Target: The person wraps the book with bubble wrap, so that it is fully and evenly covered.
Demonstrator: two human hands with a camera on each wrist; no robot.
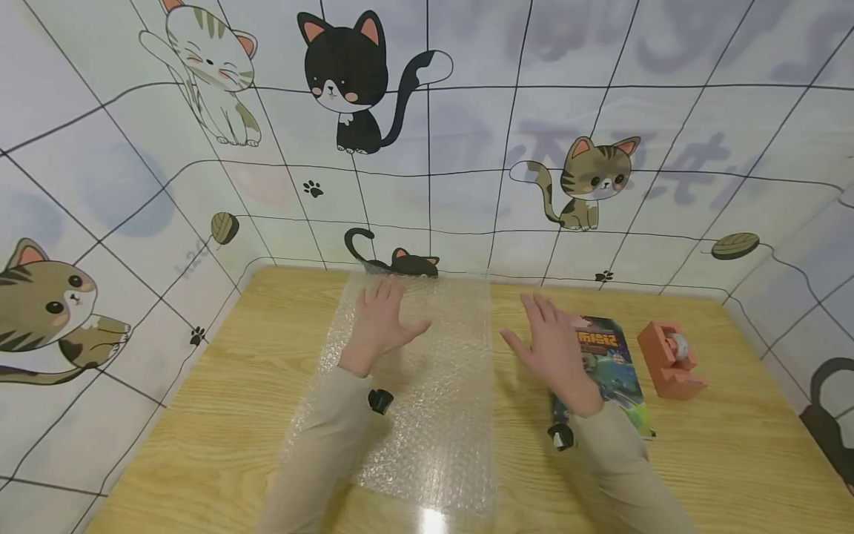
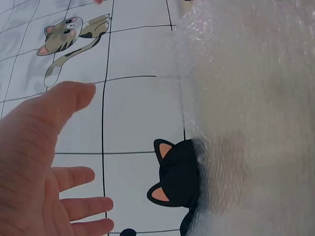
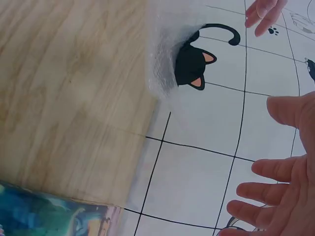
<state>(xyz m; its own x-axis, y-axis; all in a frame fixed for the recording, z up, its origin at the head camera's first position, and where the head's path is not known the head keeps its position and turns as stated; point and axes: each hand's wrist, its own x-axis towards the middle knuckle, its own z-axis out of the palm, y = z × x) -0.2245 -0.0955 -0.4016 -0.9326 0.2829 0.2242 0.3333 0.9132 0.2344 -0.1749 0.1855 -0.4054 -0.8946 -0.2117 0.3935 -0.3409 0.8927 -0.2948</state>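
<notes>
Clear bubble wrap (image 1: 447,415) lies in a long sheet on the wood-grain desk (image 1: 220,400), its far end at twelve o'clock overlapping a drawn black cat (image 2: 179,172) on the wall (image 1: 460,200). Above the sheet, toward its eleven o'clock side, hangs the left hand (image 1: 380,326), fingers nearly straight and parted, thumb out toward two o'clock, with nothing in hold. Off the wrap's two o'clock edge hovers the right hand (image 1: 554,352), its fingers also extended, thumb toward ten o'clock, likewise gripping nothing. That hand partly hides an illustrated book (image 1: 617,382), which lies at three o'clock from the sheet (blue-green cover, orange lettering). Just beside the book, at its three o'clock, sits a salmon-pink tape dispenser (image 1: 667,382). Beige sleeves (image 1: 327,445) enter from seven and five o'clock.
</notes>
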